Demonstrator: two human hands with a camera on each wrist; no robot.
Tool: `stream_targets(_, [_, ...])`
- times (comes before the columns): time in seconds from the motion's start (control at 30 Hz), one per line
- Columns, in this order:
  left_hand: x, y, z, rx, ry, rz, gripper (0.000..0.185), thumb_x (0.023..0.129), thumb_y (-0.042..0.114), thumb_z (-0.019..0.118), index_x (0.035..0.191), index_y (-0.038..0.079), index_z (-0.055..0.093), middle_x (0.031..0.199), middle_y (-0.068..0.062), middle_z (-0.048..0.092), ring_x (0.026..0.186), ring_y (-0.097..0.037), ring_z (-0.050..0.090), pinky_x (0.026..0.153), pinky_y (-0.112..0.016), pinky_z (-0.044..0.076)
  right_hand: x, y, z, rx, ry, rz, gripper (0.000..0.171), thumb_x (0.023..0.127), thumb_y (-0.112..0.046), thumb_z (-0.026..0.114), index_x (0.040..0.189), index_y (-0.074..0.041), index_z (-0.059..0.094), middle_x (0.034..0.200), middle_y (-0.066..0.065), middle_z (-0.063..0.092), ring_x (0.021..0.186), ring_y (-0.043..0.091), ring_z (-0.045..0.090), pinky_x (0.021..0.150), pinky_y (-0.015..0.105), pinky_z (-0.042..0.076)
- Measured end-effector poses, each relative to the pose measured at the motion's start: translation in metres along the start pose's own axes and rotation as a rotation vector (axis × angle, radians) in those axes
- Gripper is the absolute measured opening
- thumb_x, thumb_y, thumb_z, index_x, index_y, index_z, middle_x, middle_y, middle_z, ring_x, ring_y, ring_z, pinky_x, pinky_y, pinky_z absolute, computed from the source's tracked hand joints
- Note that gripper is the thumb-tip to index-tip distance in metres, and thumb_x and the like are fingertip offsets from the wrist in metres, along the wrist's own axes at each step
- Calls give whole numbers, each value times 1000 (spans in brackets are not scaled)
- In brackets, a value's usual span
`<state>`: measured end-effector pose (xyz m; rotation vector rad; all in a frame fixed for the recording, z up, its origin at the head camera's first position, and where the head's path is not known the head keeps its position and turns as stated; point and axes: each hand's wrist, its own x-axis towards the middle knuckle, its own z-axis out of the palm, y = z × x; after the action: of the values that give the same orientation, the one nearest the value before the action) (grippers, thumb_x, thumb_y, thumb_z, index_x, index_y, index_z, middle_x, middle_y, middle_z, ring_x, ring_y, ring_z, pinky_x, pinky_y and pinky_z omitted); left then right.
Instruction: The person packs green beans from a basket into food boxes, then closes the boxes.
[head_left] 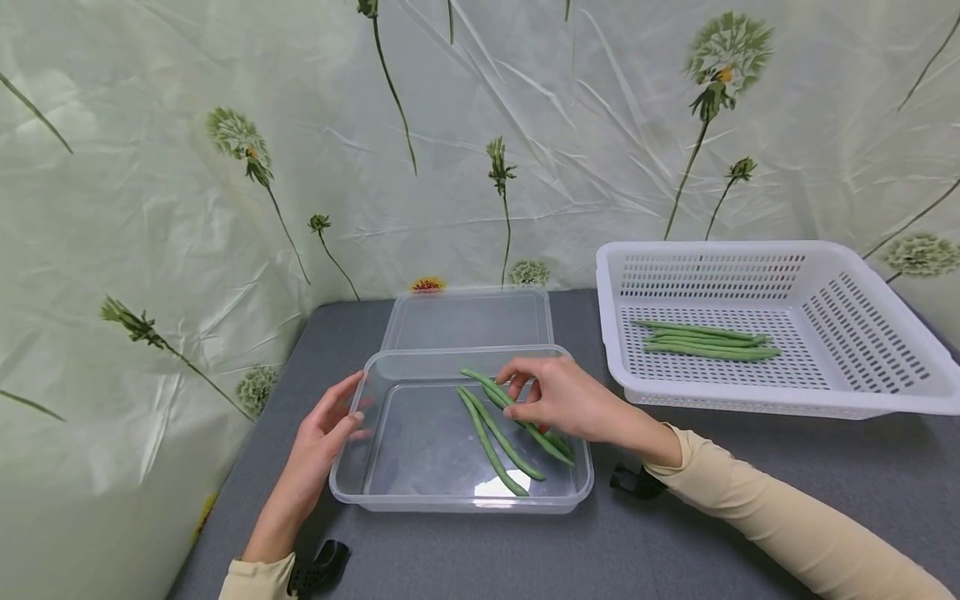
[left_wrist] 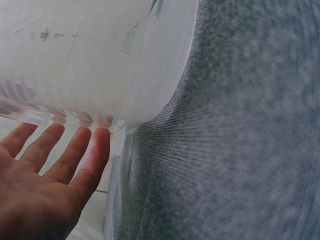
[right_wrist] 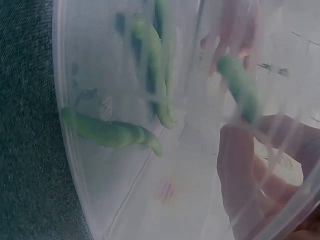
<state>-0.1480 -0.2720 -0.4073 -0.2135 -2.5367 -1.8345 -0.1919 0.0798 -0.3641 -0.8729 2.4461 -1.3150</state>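
A clear plastic container (head_left: 390,505) stands on the grey-covered table, with several green beans (head_left: 483,437) lying slanted in its right half. Over that half, my right hand (head_left: 566,396) pinches a green bean (right_wrist: 237,82) between thumb and fingers. The right wrist view looks through the container's wall, so the grip appears blurred. At the container's left side, my left hand (head_left: 322,437) touches the wall with its fingertips. Those fingers (left_wrist: 95,155) are nearly straight and spread in the left wrist view.
A white perforated basket (head_left: 847,333) stands at the right, with several green beans (head_left: 705,340) lying side by side in it. Behind the container lies a clear lid (head_left: 472,321). A dandelion-patterned sheet (head_left: 450,208) hangs along the back and left of the table (head_left: 525,554).
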Motion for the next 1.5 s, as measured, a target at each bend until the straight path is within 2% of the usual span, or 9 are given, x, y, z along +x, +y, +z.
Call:
stream_targets(0.23, [1, 0, 0, -7, -7, 6, 52, 104, 10, 48, 153, 17, 34, 156, -6, 31, 133, -30, 43, 87, -32, 52, 0, 2, 0, -34, 14, -35, 32, 88, -12, 75, 119, -10, 65, 92, -6, 65, 63, 10, 62, 53, 29, 53])
stream_targets(0.4, [1, 0, 0, -16, -11, 5, 52, 104, 9, 48, 154, 17, 33, 157, -6, 31, 134, -32, 42, 88, -32, 52, -3, 3, 0, -6, 42, -67, 29, 90, -12, 73, 118, -15, 66, 93, -6, 65, 70, 12, 64, 55, 29, 54])
stream_targets(0.63, [1, -1, 1, -11, -7, -11, 53, 103, 8, 49, 153, 16, 34, 157, -6, 31, 133, -27, 43, 87, -31, 52, -12, 5, 0, 91, 56, -102, 27, 93, -23, 71, 120, -22, 67, 97, -6, 66, 72, 19, 65, 60, 32, 55])
stream_targets(0.83, [2, -1, 1, -1, 1, -20, 52, 103, 9, 49, 153, 16, 34, 156, -6, 32, 133, -28, 44, 87, -31, 52, -24, 3, -2, 252, 40, -118, 28, 94, -22, 70, 121, -20, 66, 102, 3, 67, 77, 32, 66, 63, 44, 56])
stream_targets(0.93, [2, -1, 1, 1, 2, -15, 52, 104, 9, 49, 153, 16, 34, 156, -6, 33, 132, -27, 45, 87, -32, 52, -30, 0, -6, 284, 48, -117, 28, 94, -21, 70, 121, -20, 65, 104, 6, 66, 80, 33, 66, 65, 45, 57])
stream_targets(1.17, [0, -1, 0, 6, 1, 4, 52, 104, 8, 48, 153, 16, 34, 156, -7, 33, 130, -22, 48, 87, -33, 52, -46, -6, -24, 245, 117, -142, 30, 93, -18, 70, 122, -23, 64, 105, 1, 67, 83, 22, 67, 67, 41, 57])
stream_targets(1.37, [0, -1, -1, -2, -5, 15, 51, 104, 9, 48, 153, 17, 35, 156, -6, 33, 128, -18, 48, 87, -32, 52, -61, -9, -43, 233, 139, -158, 32, 94, -12, 69, 124, -21, 64, 110, 2, 66, 90, 22, 66, 71, 38, 57])
stream_targets(1.5, [0, 0, -1, 0, -7, 7, 51, 105, 10, 47, 153, 17, 34, 156, -6, 33, 129, -20, 48, 87, -32, 52, -71, -11, -56, 175, 179, -190, 33, 93, -7, 69, 123, -19, 64, 110, 1, 66, 91, 20, 66, 69, 36, 57])
